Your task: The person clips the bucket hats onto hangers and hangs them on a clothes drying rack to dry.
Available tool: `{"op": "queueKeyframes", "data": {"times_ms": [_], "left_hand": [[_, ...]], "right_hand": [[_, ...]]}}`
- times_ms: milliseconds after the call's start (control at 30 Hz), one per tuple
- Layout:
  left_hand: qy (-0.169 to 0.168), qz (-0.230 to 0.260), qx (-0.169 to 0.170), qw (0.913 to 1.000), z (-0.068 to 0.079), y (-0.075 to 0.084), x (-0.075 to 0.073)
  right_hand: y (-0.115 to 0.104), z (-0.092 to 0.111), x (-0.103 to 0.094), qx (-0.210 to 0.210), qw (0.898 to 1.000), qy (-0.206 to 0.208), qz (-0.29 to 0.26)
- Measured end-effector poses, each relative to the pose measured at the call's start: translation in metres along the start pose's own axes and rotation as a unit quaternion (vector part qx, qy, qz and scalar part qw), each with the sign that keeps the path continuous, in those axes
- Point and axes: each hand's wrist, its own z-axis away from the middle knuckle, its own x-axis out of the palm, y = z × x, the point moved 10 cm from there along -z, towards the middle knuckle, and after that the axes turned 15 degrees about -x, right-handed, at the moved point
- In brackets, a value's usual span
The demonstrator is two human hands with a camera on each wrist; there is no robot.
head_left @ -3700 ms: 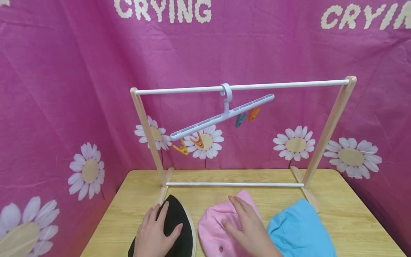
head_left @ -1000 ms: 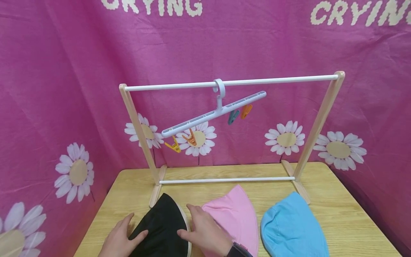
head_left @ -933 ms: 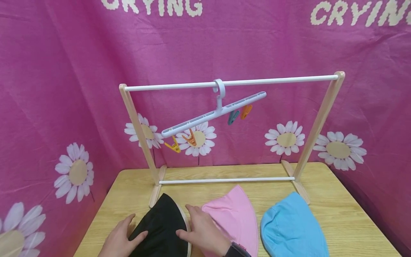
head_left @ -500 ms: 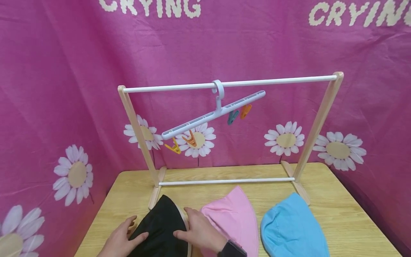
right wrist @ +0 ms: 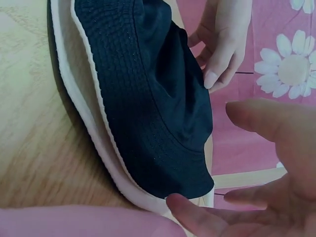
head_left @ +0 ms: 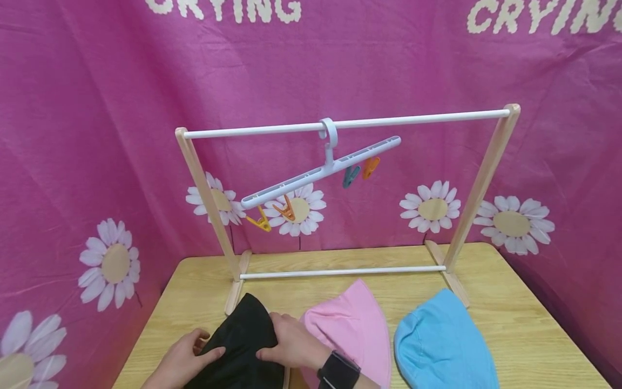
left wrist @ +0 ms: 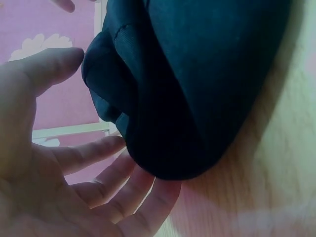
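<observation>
A black bucket hat with a pale lining lies on its side at the front left of the table. My left hand holds its crown, thumb on top and the fingers curled round the far side. In the left wrist view the fingertips reach under the crown of the black hat. My right hand is at the brim side. In the right wrist view one fingertip meets the brim edge while the thumb stands apart from the black hat.
A pink bucket hat lies partly behind my right forearm, a blue bucket hat farther right. Behind them stands a wooden rack with a white top rail. A tilted pale hanger with yellow, orange and grey-blue clips hangs from it.
My hands went from over the black and pink hats to both sides of the black hat. In the last second the right hand came farther left over its brim.
</observation>
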Motion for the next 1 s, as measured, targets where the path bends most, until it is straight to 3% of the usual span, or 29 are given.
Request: {"op": "queueKeyframes", "data": {"times_ms": [233,367,567,1000], "left_hand": [[0.004,-0.004,0.014,0.9999,-0.001,0.003,-0.001],[-0.004,0.002,0.001,1.0000,-0.001,0.002,0.001],[-0.030,0.045,-0.023,0.9983,-0.002,-0.001,0.005],[-0.068,0.109,-0.028,0.9914,-0.002,-0.002,0.014]], "right_hand": [[0.002,-0.003,0.006,0.028,0.999,-0.029,0.007],[0.003,-0.004,0.009,0.033,0.999,-0.038,0.000],[0.010,-0.005,0.012,0.044,0.998,-0.037,-0.008],[0.017,-0.006,0.013,0.048,0.998,-0.036,0.002]]}}
